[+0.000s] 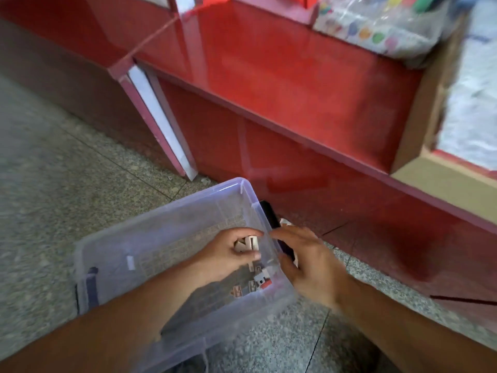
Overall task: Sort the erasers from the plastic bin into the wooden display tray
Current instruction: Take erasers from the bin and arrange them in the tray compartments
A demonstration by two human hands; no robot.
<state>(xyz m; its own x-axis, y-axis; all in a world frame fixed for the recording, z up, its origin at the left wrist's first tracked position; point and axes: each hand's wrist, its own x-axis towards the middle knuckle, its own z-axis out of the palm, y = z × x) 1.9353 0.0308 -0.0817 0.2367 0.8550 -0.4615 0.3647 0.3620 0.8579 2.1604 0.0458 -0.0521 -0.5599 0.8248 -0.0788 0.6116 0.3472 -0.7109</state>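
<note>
Head view, pickup step: grip of the left hand (231, 255) curls round pale erasers (249, 243) inside the plastic bin (188, 199), toward 3 o'clock; right hand (305, 261) lies spread at that rim. Next, likely: carry them to the tray, unseen here.

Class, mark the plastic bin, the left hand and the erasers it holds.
plastic bin (166, 227): head view, clear far wall.
left hand (220, 255): head view, its back.
erasers (251, 243): head view, pale block between fingers.
</note>
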